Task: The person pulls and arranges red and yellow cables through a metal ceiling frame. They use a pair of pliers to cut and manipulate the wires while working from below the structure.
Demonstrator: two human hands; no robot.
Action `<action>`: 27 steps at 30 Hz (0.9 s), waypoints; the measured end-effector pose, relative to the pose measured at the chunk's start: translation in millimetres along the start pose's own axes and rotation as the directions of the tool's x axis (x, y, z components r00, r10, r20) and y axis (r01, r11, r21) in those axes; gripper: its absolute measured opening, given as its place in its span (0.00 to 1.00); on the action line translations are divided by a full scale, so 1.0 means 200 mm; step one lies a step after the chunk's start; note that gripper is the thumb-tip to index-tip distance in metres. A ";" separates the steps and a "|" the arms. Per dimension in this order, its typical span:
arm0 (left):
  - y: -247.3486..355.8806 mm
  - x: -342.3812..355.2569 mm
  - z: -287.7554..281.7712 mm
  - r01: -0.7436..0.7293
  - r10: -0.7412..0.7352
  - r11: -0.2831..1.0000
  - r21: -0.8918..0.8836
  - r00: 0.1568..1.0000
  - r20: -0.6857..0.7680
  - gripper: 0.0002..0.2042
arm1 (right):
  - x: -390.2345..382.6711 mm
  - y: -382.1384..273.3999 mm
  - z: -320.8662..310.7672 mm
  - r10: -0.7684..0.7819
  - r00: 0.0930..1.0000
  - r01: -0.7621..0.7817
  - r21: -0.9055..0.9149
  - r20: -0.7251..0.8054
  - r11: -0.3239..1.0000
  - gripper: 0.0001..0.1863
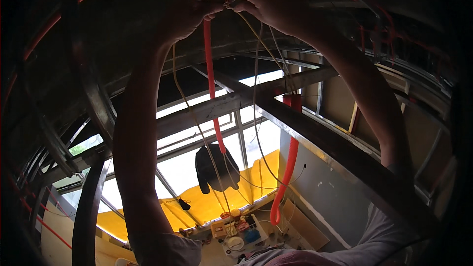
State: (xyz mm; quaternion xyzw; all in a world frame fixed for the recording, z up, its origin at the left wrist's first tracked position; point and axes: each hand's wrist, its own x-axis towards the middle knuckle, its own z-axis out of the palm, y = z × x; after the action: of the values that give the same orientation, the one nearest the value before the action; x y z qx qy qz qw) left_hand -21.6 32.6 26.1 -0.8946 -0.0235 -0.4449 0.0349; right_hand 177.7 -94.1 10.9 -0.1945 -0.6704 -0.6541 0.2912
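A: Quick one. Hands?
B: Both raised to the top edge. Left hand [204, 9] and right hand [250, 1] meet there, fingertips almost touching. Upper part of the right hand sinks into shadow.
A: Fingers apart or clamped?
B: Curled in on both. Clamped on what, can't tell: too dark, and there's a tiny bit between the tips I can't make out.
A: The tube?
B: Red tube [210, 64] hangs straight down from just under the left fingers. Its upper run is hidden by that hand; a scrap of red shows above, can't tell if it's the same piece. Lower end is in front of the window, near a dark garment [214, 167].
A: Cables?
B: Yellowish cable [178, 81] drops below the left wrist; top hidden behind the arm. Another pale cable [256, 34] slants down from below the right fingers. Whether either is held, can't tell.
A: Rest?
B: Second red tube [290, 162], well below the hands, partly cut off by the metal beam [340, 148]. Yellow sheeting [263, 177] under the window. Clutter [241, 231] at the bottom, too small to sort. Corners black.
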 end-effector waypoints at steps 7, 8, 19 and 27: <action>-0.01 0.01 -0.01 -0.008 0.008 1.000 -0.005 0.999 0.036 0.13 | 0.02 0.06 0.06 -0.044 0.999 0.046 0.100 -0.024 0.994 0.08; -0.01 0.00 -0.02 -0.008 0.008 1.000 -0.002 0.999 0.037 0.13 | 0.03 0.06 0.07 -0.034 0.999 0.035 0.154 -0.012 0.988 0.07; 0.05 -0.06 0.07 0.015 0.028 0.972 0.233 0.983 -0.181 0.10 | 0.11 0.04 -0.01 0.108 0.981 -0.135 0.168 0.158 0.976 0.06; 0.04 -0.04 0.09 -0.039 0.075 0.969 0.245 0.987 -0.140 0.11 | 0.12 0.00 -0.07 0.258 0.918 -0.300 0.102 0.303 0.949 0.10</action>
State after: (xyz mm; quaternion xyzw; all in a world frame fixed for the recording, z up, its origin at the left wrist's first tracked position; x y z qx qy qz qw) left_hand -10.8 25.5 8.6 -0.8484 -0.0492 -0.5028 0.1579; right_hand 161.6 -110.9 24.8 -0.3587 -0.7167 -0.5201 0.2952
